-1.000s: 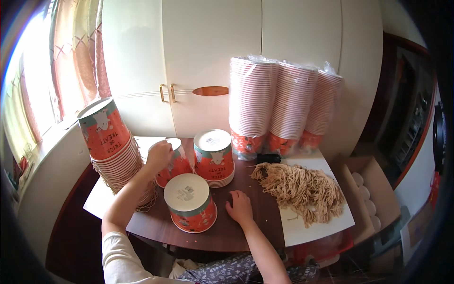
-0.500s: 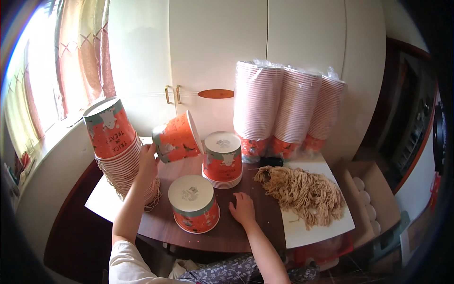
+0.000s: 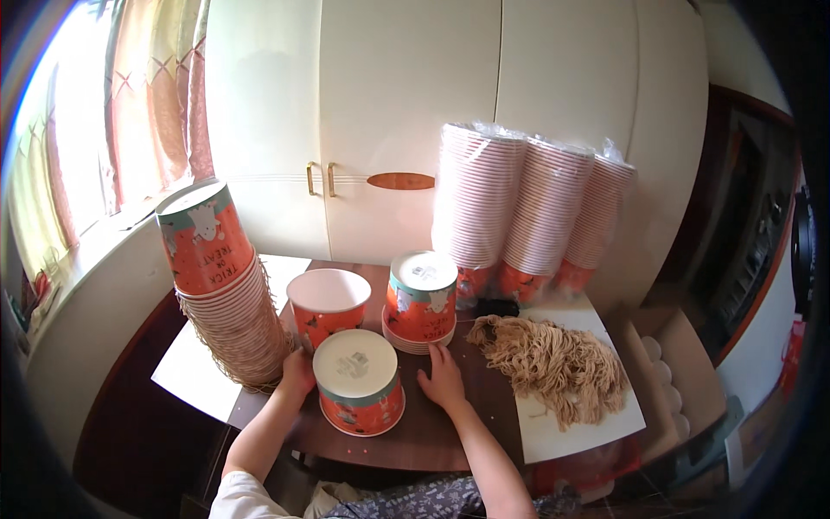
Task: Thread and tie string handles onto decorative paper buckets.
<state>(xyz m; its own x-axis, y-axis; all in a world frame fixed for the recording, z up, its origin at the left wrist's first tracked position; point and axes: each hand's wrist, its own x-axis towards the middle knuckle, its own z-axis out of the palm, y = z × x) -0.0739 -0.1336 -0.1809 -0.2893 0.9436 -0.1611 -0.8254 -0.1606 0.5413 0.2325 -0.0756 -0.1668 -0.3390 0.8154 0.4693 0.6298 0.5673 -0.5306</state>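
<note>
An orange paper bucket (image 3: 322, 318) with a green band and a white inside stands mouth up on the table. My left hand (image 3: 299, 372) is against its lower left side, beside an upside-down bucket (image 3: 363, 413) with a white base at the front. The left fingers are mostly hidden, so their grip is unclear. My right hand (image 3: 443, 378) lies open, fingers apart, on the table. Its fingertips reach the lowest rims of a short upside-down stack of buckets (image 3: 420, 313). At the left, a tall nested stack of buckets (image 3: 207, 246) has cords hanging round its rims.
Plastic-wrapped bucket stacks (image 3: 480, 199) stand at the back right. Tan cords (image 3: 562, 368) lie heaped on a white sheet (image 3: 545, 443) to the right, near a small black object (image 3: 497, 307). A cardboard box (image 3: 705, 381) with round white things is beyond the brown table (image 3: 488, 415).
The bucket that my left hand held tilted in the air now stands upright on the table. My left hand has come down and nearer. My right hand stays by the short stack.
</note>
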